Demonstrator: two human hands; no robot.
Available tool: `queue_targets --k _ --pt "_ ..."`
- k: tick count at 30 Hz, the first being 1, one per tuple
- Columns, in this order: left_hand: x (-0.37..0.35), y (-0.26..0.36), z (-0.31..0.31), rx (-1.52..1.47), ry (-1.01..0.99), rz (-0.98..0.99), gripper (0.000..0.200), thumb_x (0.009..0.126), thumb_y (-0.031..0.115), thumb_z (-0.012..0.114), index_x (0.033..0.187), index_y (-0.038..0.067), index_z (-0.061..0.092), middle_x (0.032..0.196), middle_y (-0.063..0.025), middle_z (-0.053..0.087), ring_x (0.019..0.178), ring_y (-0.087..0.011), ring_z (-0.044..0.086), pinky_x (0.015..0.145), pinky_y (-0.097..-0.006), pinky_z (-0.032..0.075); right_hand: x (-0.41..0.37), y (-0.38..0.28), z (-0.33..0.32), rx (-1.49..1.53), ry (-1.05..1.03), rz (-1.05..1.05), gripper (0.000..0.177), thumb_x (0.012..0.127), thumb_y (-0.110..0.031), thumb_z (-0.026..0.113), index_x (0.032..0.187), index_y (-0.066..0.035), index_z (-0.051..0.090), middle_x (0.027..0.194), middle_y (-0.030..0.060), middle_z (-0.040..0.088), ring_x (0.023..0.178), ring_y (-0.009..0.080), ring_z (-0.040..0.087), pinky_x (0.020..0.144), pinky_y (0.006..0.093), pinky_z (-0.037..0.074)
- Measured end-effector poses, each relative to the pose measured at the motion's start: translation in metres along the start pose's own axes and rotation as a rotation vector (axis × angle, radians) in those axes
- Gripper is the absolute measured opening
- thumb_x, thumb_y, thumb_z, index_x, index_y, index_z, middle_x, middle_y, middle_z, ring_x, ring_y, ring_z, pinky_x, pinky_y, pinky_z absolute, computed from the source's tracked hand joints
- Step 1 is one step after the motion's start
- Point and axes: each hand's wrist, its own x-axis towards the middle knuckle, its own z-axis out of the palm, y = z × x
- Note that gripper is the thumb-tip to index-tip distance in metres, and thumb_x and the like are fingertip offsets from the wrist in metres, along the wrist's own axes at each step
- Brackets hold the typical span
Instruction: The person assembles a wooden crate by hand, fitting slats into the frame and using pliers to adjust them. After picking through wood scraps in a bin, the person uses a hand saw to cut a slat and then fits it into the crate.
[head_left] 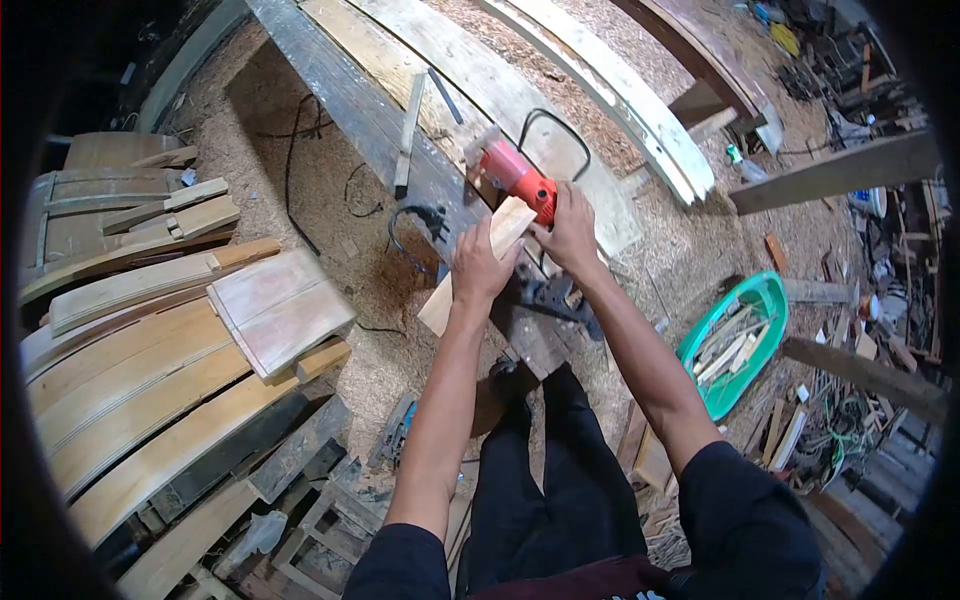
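A pale wooden piece point(511, 224) slants across the bench point(445, 175), with its lower end showing past my left forearm. My left hand point(482, 264) is closed round this wood. Just right of it, my right hand point(570, 230) lies at the rear end of a red power tool point(522, 180), its fingers bent; whether they grip the tool or the wood's edge is hard to tell. The tool's pale front end points up and left over the bench. A black cord loops beside the tool.
A green tub point(735, 345) of wood scraps sits on the floor at right. Stacked curved boards point(150, 375) and a flat wooden panel point(280, 308) fill the left. Long planks point(600, 90) extend beyond the bench. Wood posts point(840, 172) stick in from the right.
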Motion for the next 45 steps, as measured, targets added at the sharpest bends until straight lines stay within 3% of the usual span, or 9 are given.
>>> queue_targets --k 3,11,15,21,23,27,31,39,45 --pt "0.028 -0.005 0.008 0.002 0.043 0.037 0.062 0.075 0.034 0.078 0.121 0.001 0.054 0.102 -0.0222 0.063 0.099 -0.0409 0.058 0.087 -0.0479 0.047 0.026 0.015 0.017 -0.077 -0.228 0.052 0.083 0.07 -0.04 0.082 0.129 0.003 0.042 0.123 0.0219 0.049 0.111 0.0381 0.051 0.09 0.0484 0.042" --pt "0.086 -0.02 0.012 -0.01 0.157 -0.142 0.062 0.077 0.037 0.078 0.12 -0.002 0.056 0.107 -0.0233 0.063 0.1 -0.0411 0.058 0.089 -0.0469 0.046 0.045 0.024 0.035 -0.015 -0.164 -0.086 0.077 0.069 -0.043 0.08 0.123 0.001 0.047 0.111 0.018 0.053 0.102 0.0357 0.054 0.084 0.0462 0.045" --pt "0.093 -0.017 0.005 -0.008 0.14 -0.169 0.063 0.076 0.036 0.078 0.121 -0.002 0.056 0.11 -0.0235 0.063 0.103 -0.0411 0.058 0.09 -0.0469 0.046 0.066 0.024 0.044 0.018 -0.277 0.024 0.065 0.071 -0.044 0.079 0.112 -0.001 0.053 0.102 0.0184 0.058 0.096 0.0359 0.057 0.08 0.0459 0.046" --pt "0.113 -0.018 -0.014 -0.073 0.229 -0.166 0.059 0.075 0.032 0.08 0.121 0.001 0.057 0.111 -0.0227 0.062 0.103 -0.0407 0.058 0.089 -0.0469 0.047 0.099 0.021 0.057 0.223 -0.143 0.017 0.061 0.072 -0.042 0.079 0.108 0.001 0.054 0.101 0.0204 0.059 0.096 0.038 0.057 0.083 0.0464 0.046" --pt "0.134 -0.031 -0.013 -0.089 0.282 -0.164 0.06 0.076 0.033 0.08 0.12 0.001 0.057 0.112 -0.0234 0.063 0.103 -0.0408 0.058 0.09 -0.0464 0.047 0.133 -0.002 0.056 0.328 -0.035 0.069 0.059 0.074 -0.043 0.077 0.105 0.002 0.056 0.099 0.0217 0.059 0.095 0.0391 0.057 0.083 0.0465 0.046" --pt "0.201 -0.05 -0.014 0.072 0.444 -0.127 0.063 0.076 0.04 0.079 0.121 0.002 0.058 0.113 -0.0232 0.063 0.103 -0.0408 0.059 0.091 -0.0468 0.047 0.233 -0.045 0.059 0.495 -0.125 0.143 0.062 0.079 -0.048 0.072 0.103 0.007 0.056 0.102 0.0277 0.06 0.097 0.0415 0.059 0.082 0.0487 0.047" --pt "0.249 -0.066 -0.022 0.076 0.383 -0.19 0.068 0.074 0.044 0.078 0.124 0.003 0.057 0.115 -0.0226 0.063 0.106 -0.0398 0.058 0.094 -0.0466 0.045 0.31 -0.037 0.117 0.309 -0.147 0.141 0.072 0.078 -0.055 0.071 0.111 0.007 0.055 0.108 0.0273 0.059 0.102 0.0429 0.057 0.086 0.0506 0.047" --pt "0.208 -0.058 -0.026 0.18 0.181 -0.235 0.068 0.072 0.042 0.079 0.129 0.011 0.057 0.119 -0.0158 0.063 0.115 -0.0347 0.055 0.099 -0.0473 0.04 0.275 -0.019 0.155 -0.045 -0.096 0.074 0.071 0.078 -0.056 0.071 0.114 0.003 0.053 0.114 0.0202 0.057 0.113 0.0361 0.051 0.091 0.0543 0.041" --pt "0.176 -0.063 -0.014 0.151 0.209 -0.107 0.067 0.073 0.036 0.079 0.129 0.009 0.056 0.119 -0.0167 0.063 0.114 -0.0349 0.055 0.097 -0.0474 0.04 0.249 -0.015 0.132 0.067 -0.023 -0.031 0.057 0.083 -0.044 0.069 0.115 0.0 0.052 0.113 0.0206 0.056 0.111 0.0376 0.052 0.09 0.0526 0.041"
